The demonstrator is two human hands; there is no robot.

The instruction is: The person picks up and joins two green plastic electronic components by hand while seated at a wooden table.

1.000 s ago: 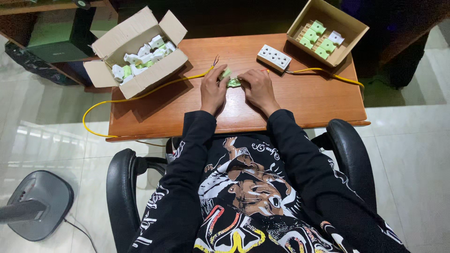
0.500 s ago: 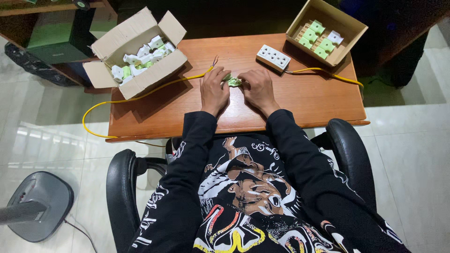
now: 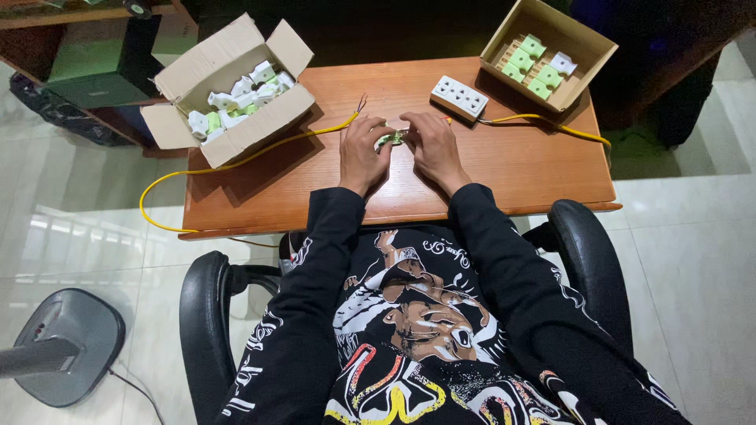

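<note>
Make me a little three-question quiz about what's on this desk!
1. True or false: both hands touch the small green and white part.
2. Which box holds neat rows of parts? A) the left box B) the right box
3. What colour is the cable on the desk?

Key: 1 true, the left hand and right hand meet on it. 2 B. 3 yellow.

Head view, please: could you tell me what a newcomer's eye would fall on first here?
Both hands meet at the middle of the wooden desk: the left hand and right hand pinch a small green and white part between them. A yellow cable runs across the desk. An open box of white and green parts sits at the far left, a second box at the far right, with a white socket strip beside it.
</note>
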